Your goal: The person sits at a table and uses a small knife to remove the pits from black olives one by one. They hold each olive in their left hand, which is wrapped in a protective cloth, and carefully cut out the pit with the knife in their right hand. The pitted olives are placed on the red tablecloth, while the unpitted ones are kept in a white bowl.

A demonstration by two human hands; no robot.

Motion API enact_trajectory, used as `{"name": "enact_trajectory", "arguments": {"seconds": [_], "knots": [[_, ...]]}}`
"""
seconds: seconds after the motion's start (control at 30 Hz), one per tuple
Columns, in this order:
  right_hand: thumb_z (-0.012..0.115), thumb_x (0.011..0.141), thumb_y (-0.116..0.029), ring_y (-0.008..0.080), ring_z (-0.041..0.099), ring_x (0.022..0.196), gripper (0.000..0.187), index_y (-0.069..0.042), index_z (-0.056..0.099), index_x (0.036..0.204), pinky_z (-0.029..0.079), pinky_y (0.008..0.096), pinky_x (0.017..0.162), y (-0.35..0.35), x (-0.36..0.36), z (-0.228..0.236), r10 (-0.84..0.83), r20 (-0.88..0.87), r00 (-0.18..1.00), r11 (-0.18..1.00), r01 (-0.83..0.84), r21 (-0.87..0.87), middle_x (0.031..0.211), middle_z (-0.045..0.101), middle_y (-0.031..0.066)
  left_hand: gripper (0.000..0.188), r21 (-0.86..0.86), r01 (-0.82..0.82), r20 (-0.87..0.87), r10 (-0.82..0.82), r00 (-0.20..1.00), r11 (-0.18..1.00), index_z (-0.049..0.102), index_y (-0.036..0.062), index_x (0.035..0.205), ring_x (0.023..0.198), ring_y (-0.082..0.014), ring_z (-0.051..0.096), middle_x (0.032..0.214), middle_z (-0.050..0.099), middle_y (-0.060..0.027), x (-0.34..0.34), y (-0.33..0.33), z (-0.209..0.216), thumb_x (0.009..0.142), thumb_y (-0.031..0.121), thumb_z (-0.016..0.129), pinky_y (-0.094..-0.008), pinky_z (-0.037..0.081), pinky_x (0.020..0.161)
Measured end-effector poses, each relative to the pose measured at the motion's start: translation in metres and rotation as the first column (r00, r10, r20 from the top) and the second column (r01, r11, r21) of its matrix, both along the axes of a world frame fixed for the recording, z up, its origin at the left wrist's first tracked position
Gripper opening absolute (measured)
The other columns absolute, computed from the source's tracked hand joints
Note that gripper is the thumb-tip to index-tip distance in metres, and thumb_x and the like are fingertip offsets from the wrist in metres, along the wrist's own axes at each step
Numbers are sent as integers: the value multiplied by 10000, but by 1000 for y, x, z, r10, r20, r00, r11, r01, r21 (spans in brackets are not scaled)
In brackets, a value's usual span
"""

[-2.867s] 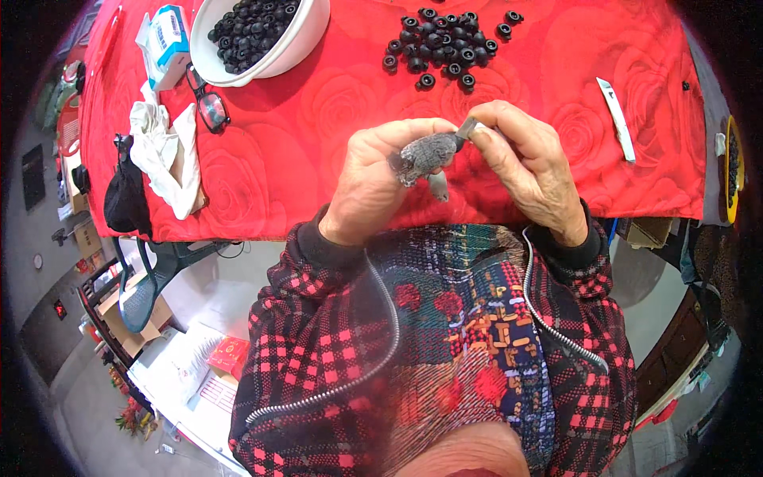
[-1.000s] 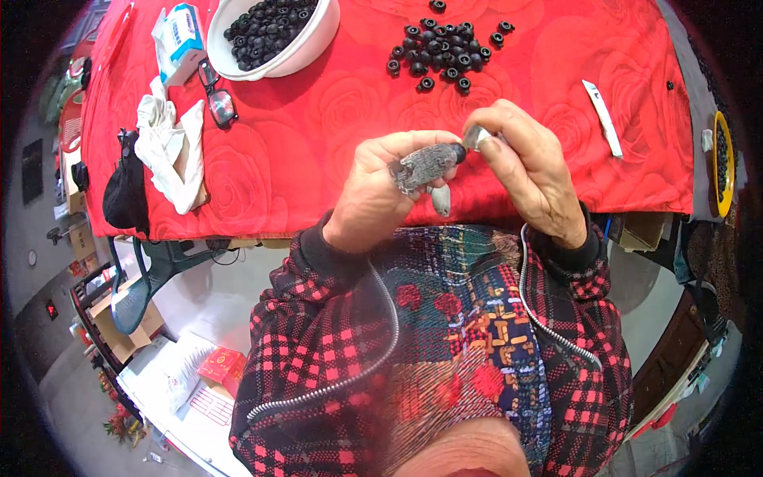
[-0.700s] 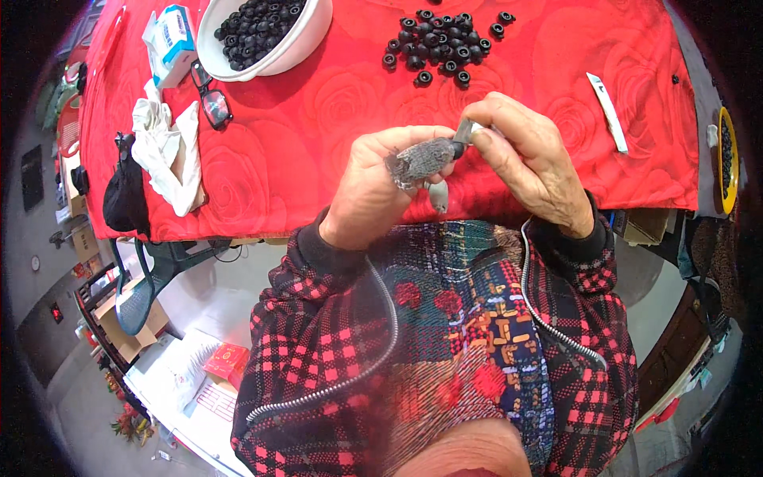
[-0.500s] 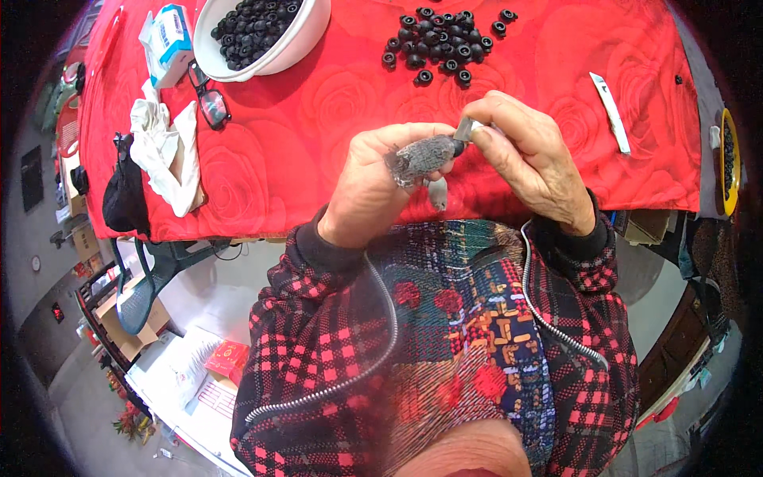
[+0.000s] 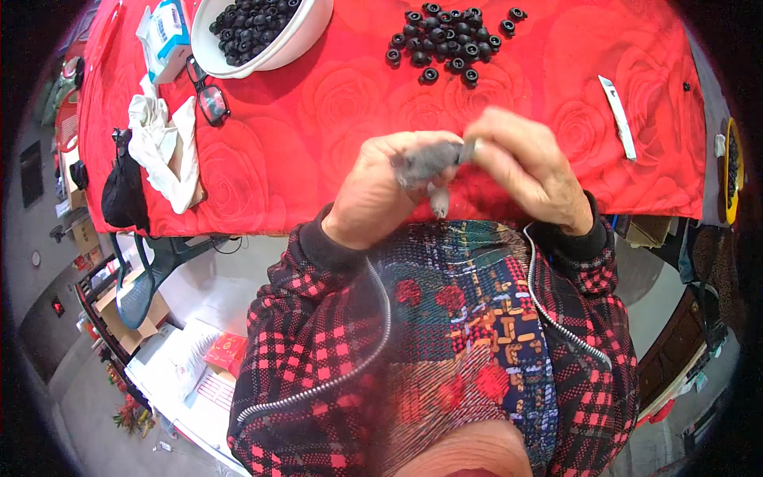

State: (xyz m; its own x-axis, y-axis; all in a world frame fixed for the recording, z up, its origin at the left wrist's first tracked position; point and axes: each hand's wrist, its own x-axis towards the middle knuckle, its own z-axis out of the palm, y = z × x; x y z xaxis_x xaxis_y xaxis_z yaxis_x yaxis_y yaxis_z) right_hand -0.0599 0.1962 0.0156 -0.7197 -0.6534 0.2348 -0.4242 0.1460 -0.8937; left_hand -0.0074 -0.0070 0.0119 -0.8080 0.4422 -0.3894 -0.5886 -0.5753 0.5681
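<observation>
My left hand (image 5: 367,189) is closed in a pinch over the table's near edge. A frayed grey fabric finger cover (image 5: 427,161) wraps its thumb, and a second grey cover (image 5: 438,200) shows on a fingertip below. Between these fingers sits a small black plastic part, mostly hidden and blurred now. My right hand (image 5: 528,168) is closed too, smeared by motion, its thumb and forefinger gripping a thin flat metal blade (image 5: 468,151) against the part. Farther off lies a loose pile of similar black plastic parts (image 5: 451,36).
A white bowl (image 5: 274,60) of black parts stands far left. Beside it are a blue-white packet (image 5: 167,40), eyeglasses (image 5: 213,103), white gloves (image 5: 171,151) and a black pouch (image 5: 125,195). A white paper strip (image 5: 617,119) lies right, with a yellow-rimmed container (image 5: 732,171) beyond.
My right hand has shifted slightly and blurred with motion, the blade still at the black part's end. My left hand keeps its pinch and has tilted a little. The view has moved slightly.
</observation>
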Motion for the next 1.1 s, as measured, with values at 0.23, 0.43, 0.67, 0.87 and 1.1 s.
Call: {"name": "enact_trajectory", "arguments": {"seconds": [0.23,0.43,0.67,0.87,1.1], "knots": [[672,776,-99,224,570,667,220,-8,596,961,453,341,603,1,14,11,-76,187,979,988,100,-120,785,568,101,329,-210,-117,-179,80,981,971,560,-7,1099,768,-120,514,870,548,-29,-8,4,0,896,248,602,-263,464,612],[708,681,-19,214,552,625,371,-15,619,1042,450,317,536,-17,9,13,-245,-248,937,967,218,-131,761,569,87,255,85,-99,-50,104,993,991,578,-10,1127,790,-110,584,931,604,-53,-1,4,6,913,129,567,-262,514,610],[707,569,-55,226,502,582,550,35,598,1101,421,335,509,-18,17,10,-185,-600,778,979,197,-47,739,546,68,260,221,-185,71,173,982,958,577,-15,1123,799,-120,586,952,614,-65,10,9,-2,940,166,540,-266,510,593],[687,680,-31,199,531,617,375,-7,614,1046,429,305,541,-12,29,18,-236,-289,928,972,226,-70,748,542,77,227,-81,-333,-282,299,912,940,616,-29,1088,792,-119,612,978,637,-80,10,5,9,874,49,611,-249,514,611],[697,788,-63,103,539,690,203,-16,628,973,425,245,595,-31,34,19,-342,302,890,910,394,-129,793,569,46,259,-433,-624,-811,20,585,650,660,-4,1032,840,-168,641,991,646,-71,6,10,-1,780,-60,676,-268,529,677]]}}
